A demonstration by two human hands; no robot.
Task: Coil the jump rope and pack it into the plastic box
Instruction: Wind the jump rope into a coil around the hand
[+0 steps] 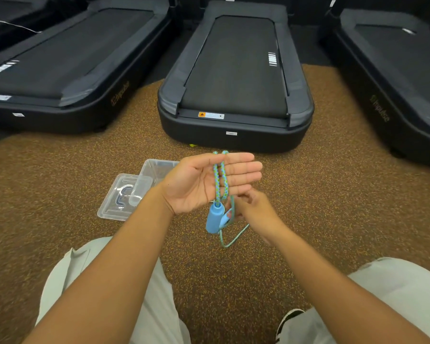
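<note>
A blue-green braided jump rope [221, 180] is wound in two turns across the flat palm of my left hand [204, 182], whose fingers are stretched out straight. A light blue handle [214, 218] hangs below that palm. Just under it, my right hand [252, 211] pinches the rope beside the second blue handle, and a loose loop of rope [231, 240] droops beneath. The clear plastic box [157, 170] stands on the floor behind my left wrist, partly hidden by it, with its clear lid [121, 198] lying beside it on the left.
I sit on speckled brown carpet [60, 175], my knees in light trousers at the bottom. A dark treadmill [236, 78] stands straight ahead just past my hands, with others at left [60, 65] and right [395, 78].
</note>
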